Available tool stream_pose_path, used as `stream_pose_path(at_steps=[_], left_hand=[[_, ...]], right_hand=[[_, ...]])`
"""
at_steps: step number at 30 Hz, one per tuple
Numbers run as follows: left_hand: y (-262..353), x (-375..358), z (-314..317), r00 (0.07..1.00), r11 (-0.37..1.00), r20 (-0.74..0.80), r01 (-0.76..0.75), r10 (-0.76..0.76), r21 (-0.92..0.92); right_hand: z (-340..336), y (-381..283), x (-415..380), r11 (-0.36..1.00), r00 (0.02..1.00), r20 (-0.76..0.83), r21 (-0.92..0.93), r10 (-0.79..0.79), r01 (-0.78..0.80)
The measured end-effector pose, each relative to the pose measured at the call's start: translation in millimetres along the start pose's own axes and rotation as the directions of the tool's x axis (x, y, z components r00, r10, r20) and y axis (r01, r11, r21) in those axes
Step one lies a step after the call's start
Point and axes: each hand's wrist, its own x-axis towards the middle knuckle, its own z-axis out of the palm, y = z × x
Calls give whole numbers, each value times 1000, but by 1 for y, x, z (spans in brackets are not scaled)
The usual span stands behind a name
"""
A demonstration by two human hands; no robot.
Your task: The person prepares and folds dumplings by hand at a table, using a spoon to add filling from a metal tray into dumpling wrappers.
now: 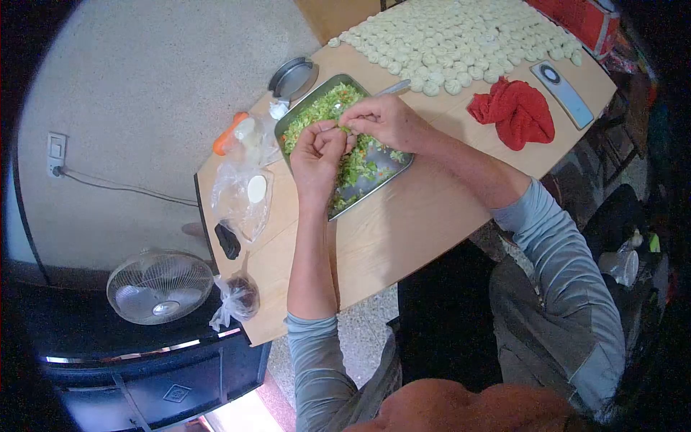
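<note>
My left hand (322, 155) and my right hand (385, 121) meet above a rectangular metal tray (373, 199). Their fingertips are pinched close together around something small and greenish that I cannot make out. Finely chopped green vegetable (317, 108) with orange bits fills much of the tray, and bare metal shows near its front right side. Behind my right hand, a metal utensil handle (394, 88) sticks out past the tray's rim; its other end is hidden.
Many small pale filled dumplings (461, 43) cover the table's far end. Nearer lie a red cloth (515, 114) and a phone (563, 93). Left of the tray are round metal pans (294, 78), an orange item (230, 134), plastic bags (241, 198) and a tied bag (237, 299). A fan (160, 286) stands beyond.
</note>
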Motion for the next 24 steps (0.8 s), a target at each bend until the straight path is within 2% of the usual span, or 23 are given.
stream_pose_path(at_steps=[2,8,15,18,20,24], left_hand=[[-2,1,-2,1000,1000,6,-3,3,15],[-1,-1,-1,1000,1000,17,26,-26,7],[8,-2,0,993,988,27,115,-113,-101],[7,-2,-1,996,996,43,83,-81,-45],[6,-1,-1,995,993,24,97,-96,-70],[2,-1,-4,996,995,18,86,-85,-41]], right_hand=[[1,5,1,1000,1000,14,13,-26,25],[-1,-5,-3,975,996,-6,-202,-93,90],[3,2,-2,981,996,-61,-189,-66,54],[3,-3,-2,982,995,-64,-178,-71,59],[4,-2,-2,978,991,-92,-192,-101,82],[2,-8,-3,981,997,-63,-191,-44,31]])
